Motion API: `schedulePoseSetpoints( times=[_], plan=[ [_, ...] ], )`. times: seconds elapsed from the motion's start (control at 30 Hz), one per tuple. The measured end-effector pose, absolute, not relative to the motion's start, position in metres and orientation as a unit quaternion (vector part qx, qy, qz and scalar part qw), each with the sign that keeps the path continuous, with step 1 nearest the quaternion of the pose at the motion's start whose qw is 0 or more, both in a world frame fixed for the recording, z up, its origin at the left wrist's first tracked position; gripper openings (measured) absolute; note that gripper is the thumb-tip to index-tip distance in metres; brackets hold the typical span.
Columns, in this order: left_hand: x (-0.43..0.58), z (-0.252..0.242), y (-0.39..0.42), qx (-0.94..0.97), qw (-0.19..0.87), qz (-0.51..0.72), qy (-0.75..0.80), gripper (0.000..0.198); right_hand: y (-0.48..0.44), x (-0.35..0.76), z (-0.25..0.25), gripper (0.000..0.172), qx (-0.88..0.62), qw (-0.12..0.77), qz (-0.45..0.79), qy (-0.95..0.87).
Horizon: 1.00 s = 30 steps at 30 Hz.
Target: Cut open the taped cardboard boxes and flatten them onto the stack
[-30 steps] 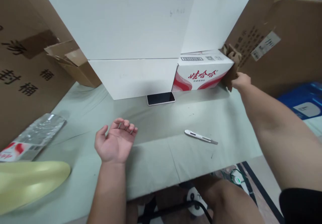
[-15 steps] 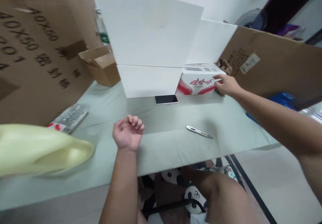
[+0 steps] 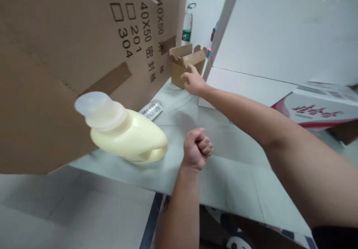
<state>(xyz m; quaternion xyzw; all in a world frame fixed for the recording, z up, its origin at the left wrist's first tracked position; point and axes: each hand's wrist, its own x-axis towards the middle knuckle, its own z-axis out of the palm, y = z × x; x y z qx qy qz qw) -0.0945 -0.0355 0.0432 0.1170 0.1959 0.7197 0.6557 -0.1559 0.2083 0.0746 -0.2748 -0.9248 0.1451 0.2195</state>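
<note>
Carton (image 3: 177,74) — on the table (image 3: 235,178); water bottle (image 3: 187,23) behind it; cardboard panel (image 3: 84,36) to its left; jug (image 3: 137,135) in front and left; right hand (image 3: 194,82) at its front; left hand (image 3: 197,149) farther before it; board (image 3: 285,29) to its right — box (image 3: 316,111) farther right.

The small cardboard box (image 3: 177,74), plain brown, stands upright at the far side of the pale-covered table (image 3: 232,178), between the large printed carton (image 3: 69,44) and the white panel (image 3: 279,32). Its top is open, flaps raised, with a paler piece slanting across the opening.
</note>
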Motion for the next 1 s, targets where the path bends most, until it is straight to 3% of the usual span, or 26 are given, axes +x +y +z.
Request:
schedulePoseSetpoints(
  times=[0.2,0.43,0.53,0.7,0.83,0.9,1.0],
  plan=[
    [-0.114,0.045,-0.038,0.113,0.664,0.722,0.158,0.060,0.277,-0.221,0.072,0.026,-0.285,0.198,0.153,-0.925],
    [-0.114,0.054,-0.054,0.131,0.619,0.754,0.176,0.058,0.234,-0.169,0.075,0.032,-0.284,0.230,0.142,-0.920],
    [-0.107,0.058,-0.060,0.160,0.513,0.810,0.234,0.052,0.184,-0.121,0.084,0.033,-0.272,0.258,0.182,-0.909],
    [-0.089,0.062,-0.074,0.235,0.221,0.868,0.378,0.030,0.090,0.000,0.102,0.024,-0.296,0.300,0.331,-0.844],
    [-0.081,0.065,-0.081,0.249,0.012,0.859,0.448,0.017,0.028,0.115,0.100,0.014,-0.333,0.389,0.331,-0.792],
    [-0.082,0.063,-0.076,0.258,0.014,0.842,0.473,0.004,0.002,0.164,0.094,0.020,-0.331,0.446,0.301,-0.776],
    [-0.079,0.056,-0.057,0.317,0.150,0.791,0.501,0.019,-0.031,0.215,0.085,0.018,-0.312,0.411,0.237,-0.823]
  ],
)
